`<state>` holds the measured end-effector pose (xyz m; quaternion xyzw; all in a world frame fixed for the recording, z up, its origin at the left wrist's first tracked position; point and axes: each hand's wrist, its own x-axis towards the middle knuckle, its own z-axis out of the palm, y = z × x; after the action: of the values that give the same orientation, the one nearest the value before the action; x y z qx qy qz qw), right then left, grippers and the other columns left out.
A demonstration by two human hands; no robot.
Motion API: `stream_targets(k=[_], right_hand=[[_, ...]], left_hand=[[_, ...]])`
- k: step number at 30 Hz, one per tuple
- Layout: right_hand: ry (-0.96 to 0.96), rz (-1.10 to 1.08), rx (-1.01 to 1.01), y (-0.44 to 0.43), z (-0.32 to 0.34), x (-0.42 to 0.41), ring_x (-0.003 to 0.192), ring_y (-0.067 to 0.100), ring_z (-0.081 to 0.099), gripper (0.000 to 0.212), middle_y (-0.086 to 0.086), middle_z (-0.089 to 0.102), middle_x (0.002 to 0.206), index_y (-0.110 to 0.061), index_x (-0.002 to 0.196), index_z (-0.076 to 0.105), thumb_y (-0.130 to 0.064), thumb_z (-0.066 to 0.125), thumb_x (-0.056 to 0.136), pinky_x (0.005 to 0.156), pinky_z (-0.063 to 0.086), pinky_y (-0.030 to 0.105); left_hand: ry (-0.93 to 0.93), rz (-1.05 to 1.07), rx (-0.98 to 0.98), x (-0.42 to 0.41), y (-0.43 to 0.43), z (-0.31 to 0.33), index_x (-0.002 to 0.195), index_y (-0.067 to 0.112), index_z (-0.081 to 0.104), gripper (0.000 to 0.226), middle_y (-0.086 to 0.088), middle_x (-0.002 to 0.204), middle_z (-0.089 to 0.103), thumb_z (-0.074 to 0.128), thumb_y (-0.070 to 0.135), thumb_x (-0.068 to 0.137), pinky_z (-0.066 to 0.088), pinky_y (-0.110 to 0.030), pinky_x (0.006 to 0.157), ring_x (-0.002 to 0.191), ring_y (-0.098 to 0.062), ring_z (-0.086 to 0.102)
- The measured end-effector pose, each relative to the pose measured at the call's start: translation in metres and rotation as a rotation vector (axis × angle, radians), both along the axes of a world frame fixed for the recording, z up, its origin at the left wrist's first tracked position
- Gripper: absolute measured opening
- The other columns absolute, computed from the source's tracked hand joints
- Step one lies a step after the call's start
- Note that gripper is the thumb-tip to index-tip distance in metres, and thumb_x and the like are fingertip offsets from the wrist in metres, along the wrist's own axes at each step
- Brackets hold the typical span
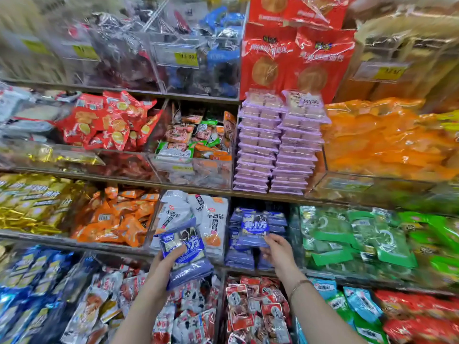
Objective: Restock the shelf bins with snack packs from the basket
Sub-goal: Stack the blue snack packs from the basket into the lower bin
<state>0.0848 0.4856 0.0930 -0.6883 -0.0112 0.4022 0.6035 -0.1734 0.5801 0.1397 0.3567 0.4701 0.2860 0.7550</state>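
My left hand [166, 263] grips a stack of several blue-purple snack packs [185, 254] in front of the shelf, thumb on the top pack. My right hand [277, 249] pinches one blue-purple pack [254, 227] at its lower edge, holding it upright on the pile in a clear bin [242, 259] of the same packs. The basket is out of view.
Clear acrylic bins fill the shelves. White-grey packs [198, 219] sit left of the blue bin, green packs [352, 242] right of it. Orange packs [116, 217] and gold packs [32, 199] lie further left. Purple trays [275, 150] are stacked above. Red-white packs [255, 309] fill the bins below.
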Motion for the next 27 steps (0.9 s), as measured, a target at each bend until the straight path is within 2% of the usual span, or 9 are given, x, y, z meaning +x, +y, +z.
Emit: stream_targets(k=[4,8,15,17,19,21,23,25,27], right_hand=[[-0.085,-0.031,-0.067,0.043,0.002,0.015,0.072,0.015,0.053,0.028,0.007,0.056,0.108,0.0,0.117,0.055,-0.014,0.058,0.093,0.055,0.039,0.023],[-0.129,-0.1,-0.114,0.081,0.0,0.029,0.078,0.022,0.048,0.03,0.009,0.054,0.091,0.008,0.115,0.055,-0.011,0.059,0.092,0.076,0.04,0.031],[-0.267,-0.027,-0.263,0.101,-0.007,0.037,0.056,0.019,0.045,0.031,0.008,0.058,0.07,-0.003,0.119,0.061,-0.021,0.056,0.094,0.052,0.038,0.026],[-0.281,0.038,-0.263,0.094,-0.002,0.034,0.081,0.024,0.06,0.04,0.014,0.067,0.104,-0.005,0.131,0.053,-0.021,0.055,0.094,0.068,0.047,0.025],[-0.308,0.112,-0.235,0.083,0.007,0.028,0.118,0.028,0.054,0.052,0.011,0.05,0.139,-0.007,0.142,0.038,-0.018,0.056,0.094,0.095,0.044,0.033],[-0.346,0.162,-0.174,0.068,0.02,0.016,0.125,0.025,0.048,0.058,0.007,0.043,0.143,-0.01,0.145,0.033,-0.018,0.057,0.093,0.1,0.04,0.035],[-0.373,0.223,-0.128,0.053,0.035,-0.004,0.11,0.02,0.055,0.045,0.007,0.051,0.134,-0.012,0.133,0.047,-0.025,0.06,0.091,0.09,0.045,0.03],[-0.315,0.388,-0.052,0.037,0.05,-0.033,0.093,0.013,0.062,0.028,0.005,0.063,0.116,-0.02,0.109,0.059,-0.038,0.062,0.087,0.079,0.048,0.023],[-0.277,0.61,-0.01,0.023,0.062,-0.063,0.084,0.005,0.062,0.036,-0.009,0.064,0.096,-0.028,0.094,0.06,-0.059,0.062,0.077,0.078,0.046,0.021]], left_hand=[[-0.018,-0.022,0.0,0.004,0.02,-0.003,0.123,0.018,0.057,0.057,-0.008,0.1,0.074,0.074,0.029,0.069,0.055,-0.036,0.067,0.084,-0.03,0.072],[0.02,-0.02,-0.028,0.005,0.036,-0.01,0.132,0.02,0.051,0.076,-0.01,0.12,0.066,0.078,0.036,0.063,0.054,-0.047,0.084,0.103,-0.034,0.066],[0.018,0.017,-0.043,0.009,0.046,-0.012,0.142,0.022,0.04,0.109,-0.008,0.132,0.057,0.09,0.043,0.047,0.044,-0.055,0.1,0.118,-0.036,0.056],[0.03,-0.001,-0.023,0.012,0.044,-0.01,0.141,0.021,0.038,0.109,-0.002,0.128,0.058,0.089,0.044,0.048,0.045,-0.053,0.099,0.118,-0.031,0.056],[0.033,-0.009,-0.015,0.016,0.041,-0.005,0.138,0.02,0.04,0.098,0.002,0.119,0.061,0.083,0.042,0.053,0.052,-0.045,0.087,0.109,-0.025,0.061],[0.009,-0.043,-0.025,0.022,0.038,-0.004,0.144,0.02,0.034,0.103,0.0,0.131,0.055,0.084,0.041,0.056,0.047,-0.047,0.097,0.121,-0.026,0.054],[0.004,-0.069,-0.01,0.028,0.031,0.002,0.142,0.021,0.038,0.097,0.003,0.131,0.053,0.083,0.042,0.058,0.044,-0.045,0.099,0.122,-0.024,0.053],[0.017,-0.093,0.015,0.035,0.021,0.012,0.129,0.024,0.049,0.081,0.005,0.119,0.063,0.076,0.043,0.056,0.05,-0.037,0.082,0.101,-0.015,0.064],[0.025,-0.112,0.038,0.04,0.012,0.016,0.135,0.022,0.045,0.084,0.004,0.121,0.061,0.077,0.043,0.06,0.049,-0.036,0.079,0.098,-0.014,0.063]])
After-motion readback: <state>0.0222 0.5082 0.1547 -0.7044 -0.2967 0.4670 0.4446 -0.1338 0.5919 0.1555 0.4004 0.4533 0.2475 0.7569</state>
